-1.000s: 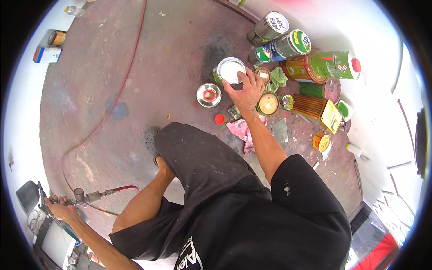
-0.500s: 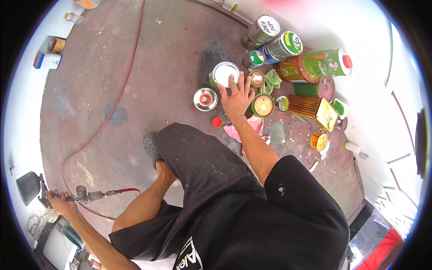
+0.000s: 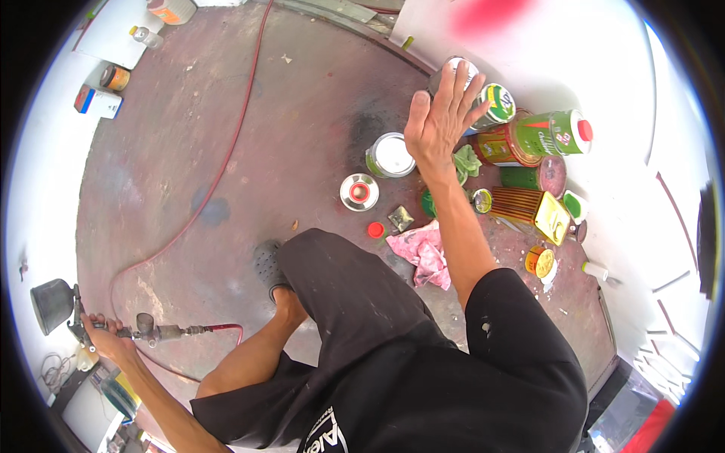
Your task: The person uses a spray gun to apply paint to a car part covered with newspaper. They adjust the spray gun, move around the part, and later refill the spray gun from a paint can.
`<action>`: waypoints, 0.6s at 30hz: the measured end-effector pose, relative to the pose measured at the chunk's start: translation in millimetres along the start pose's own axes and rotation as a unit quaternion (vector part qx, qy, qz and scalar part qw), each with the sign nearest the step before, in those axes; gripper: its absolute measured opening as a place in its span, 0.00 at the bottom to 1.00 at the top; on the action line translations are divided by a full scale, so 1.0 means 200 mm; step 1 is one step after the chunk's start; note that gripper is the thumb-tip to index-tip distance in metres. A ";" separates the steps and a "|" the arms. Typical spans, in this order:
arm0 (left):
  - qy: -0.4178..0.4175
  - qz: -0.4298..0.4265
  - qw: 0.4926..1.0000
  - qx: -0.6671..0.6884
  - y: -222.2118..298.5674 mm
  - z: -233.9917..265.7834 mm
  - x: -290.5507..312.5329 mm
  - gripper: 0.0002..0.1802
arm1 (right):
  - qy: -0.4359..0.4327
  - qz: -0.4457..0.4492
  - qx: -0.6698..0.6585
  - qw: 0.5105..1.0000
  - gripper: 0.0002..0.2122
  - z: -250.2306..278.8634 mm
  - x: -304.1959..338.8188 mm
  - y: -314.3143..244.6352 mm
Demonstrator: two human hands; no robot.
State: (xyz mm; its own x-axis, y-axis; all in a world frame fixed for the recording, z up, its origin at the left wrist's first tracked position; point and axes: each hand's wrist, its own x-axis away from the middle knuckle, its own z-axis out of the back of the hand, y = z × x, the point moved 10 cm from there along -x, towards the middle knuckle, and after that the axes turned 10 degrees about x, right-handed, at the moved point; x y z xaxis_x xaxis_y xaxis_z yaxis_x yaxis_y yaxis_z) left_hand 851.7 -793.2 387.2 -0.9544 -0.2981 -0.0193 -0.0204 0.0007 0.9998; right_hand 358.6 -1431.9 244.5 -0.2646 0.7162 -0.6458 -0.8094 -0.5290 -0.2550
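Observation:
My left hand (image 3: 107, 337) grips a spray gun (image 3: 143, 329) with a dark cup (image 3: 51, 306), held out at the lower left. A red air hose joins its fitting. My right hand (image 3: 444, 124) stretches forward, empty, its fingers spread over the group of cans. It covers part of a tin with a white lid (image 3: 458, 69) and hides some smaller containers. Just left of the hand stands an open-looking can with a white top (image 3: 393, 155). Nearby is a silver can with a red-ringed spout (image 3: 359, 192), with a red cap (image 3: 376, 230) on the floor below it.
A pink rag (image 3: 423, 253), a green cloth (image 3: 467, 162), a green can with red cap (image 3: 555, 133) and a yellow-topped tin (image 3: 551, 217) crowd the right. The red hose (image 3: 226, 162) crosses the floor. Several containers, including an orange-labelled jar (image 3: 115, 77), line the left wall.
My right hand has moved forward and right, away from the white-topped can toward the rear tins. A small square packet near the pink rag is now uncovered. My left hand keeps the spray gun.

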 end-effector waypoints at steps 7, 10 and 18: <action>-0.034 0.024 0.999 -0.028 -0.18 0.00 -0.02 0.16 | -0.216 0.042 0.061 0.973 0.37 -0.69 0.52 0.26; -0.038 0.030 0.998 -0.041 -0.20 0.08 -0.10 0.18 | -0.180 0.010 0.015 0.984 0.42 -0.59 0.50 0.22; -0.033 0.025 0.999 0.007 -0.25 0.04 -0.04 0.16 | -0.429 -0.055 0.132 0.892 0.70 -0.49 0.61 0.35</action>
State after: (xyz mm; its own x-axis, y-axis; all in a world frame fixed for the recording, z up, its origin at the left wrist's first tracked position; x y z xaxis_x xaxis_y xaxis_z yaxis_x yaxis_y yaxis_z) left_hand 858.8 -782.9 338.0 -0.9721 -0.2328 0.0295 0.0239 0.0268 0.9994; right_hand 321.3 -1425.5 76.5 -0.3880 0.9018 0.1904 -0.9205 -0.3894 -0.0315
